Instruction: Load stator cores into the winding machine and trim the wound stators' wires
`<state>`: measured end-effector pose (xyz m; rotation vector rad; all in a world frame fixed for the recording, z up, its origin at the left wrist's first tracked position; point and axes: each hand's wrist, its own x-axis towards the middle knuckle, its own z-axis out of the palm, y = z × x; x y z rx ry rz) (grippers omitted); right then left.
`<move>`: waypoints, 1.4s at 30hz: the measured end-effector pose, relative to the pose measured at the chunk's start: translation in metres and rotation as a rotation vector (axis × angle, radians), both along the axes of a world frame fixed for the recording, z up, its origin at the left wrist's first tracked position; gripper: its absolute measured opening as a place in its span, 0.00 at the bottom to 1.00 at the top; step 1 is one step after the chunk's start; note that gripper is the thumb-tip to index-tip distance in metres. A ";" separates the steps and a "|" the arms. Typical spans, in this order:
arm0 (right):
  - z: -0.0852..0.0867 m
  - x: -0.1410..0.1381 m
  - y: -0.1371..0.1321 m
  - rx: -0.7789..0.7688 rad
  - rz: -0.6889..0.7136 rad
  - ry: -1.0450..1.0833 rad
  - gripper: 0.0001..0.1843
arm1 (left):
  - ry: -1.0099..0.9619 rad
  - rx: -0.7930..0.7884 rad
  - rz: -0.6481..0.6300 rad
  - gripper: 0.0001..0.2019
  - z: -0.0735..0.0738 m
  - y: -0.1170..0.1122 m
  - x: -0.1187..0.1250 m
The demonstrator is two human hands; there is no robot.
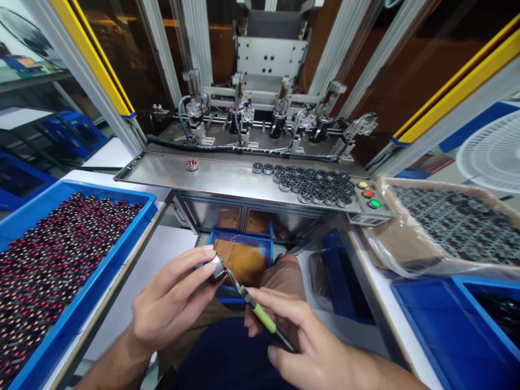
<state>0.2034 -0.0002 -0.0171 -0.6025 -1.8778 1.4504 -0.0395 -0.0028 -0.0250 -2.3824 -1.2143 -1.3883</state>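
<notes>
My left hand (173, 298) pinches a small round metal motor part (218, 267) between thumb and fingers, its silvery rim turned toward the right. In my right hand (303, 325) are pliers (265, 317) with green and black handles. Their narrow jaws reach the right side of the motor part; whether they touch it or grip something there is too small to tell. Both hands are above my lap, in front of the steel ledge (227, 177). One similar round part with red windings (192, 165) lies alone on that ledge.
Several black round parts (312, 184) crowd the ledge's right, beside a button box (371, 208). A machine with clamps (247, 119) stands behind. At left is a blue bin (152, 203) of wound parts, at right a lined carton (384, 233) of grey parts. A blue crate (268, 244) sits below.
</notes>
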 end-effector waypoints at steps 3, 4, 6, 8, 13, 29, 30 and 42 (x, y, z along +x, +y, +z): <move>-0.001 -0.003 -0.001 -0.042 -0.017 0.018 0.42 | -0.099 -0.012 -0.045 0.32 -0.003 -0.001 -0.001; -0.001 -0.003 -0.001 -0.049 -0.017 0.025 0.42 | -0.131 -0.015 -0.053 0.33 -0.004 -0.002 -0.001; -0.003 -0.004 -0.001 -0.055 -0.002 0.039 0.43 | -0.170 -0.025 -0.071 0.34 -0.005 -0.003 -0.001; -0.004 -0.005 0.000 -0.061 0.003 0.048 0.44 | -0.176 -0.044 -0.094 0.35 -0.004 -0.004 -0.001; -0.005 -0.006 0.000 -0.060 -0.005 0.042 0.44 | -0.182 -0.086 -0.115 0.33 0.000 -0.004 -0.001; -0.004 -0.006 0.011 -0.099 -0.085 -0.204 0.31 | -0.279 -0.098 -0.038 0.31 -0.009 -0.004 -0.001; -0.009 -0.004 0.014 -0.095 -0.092 -0.251 0.34 | -0.379 -0.139 -0.041 0.29 -0.011 -0.004 -0.001; -0.058 -0.006 0.033 0.010 0.004 -0.820 0.30 | -1.347 -0.796 -0.514 0.27 -0.043 0.005 -0.010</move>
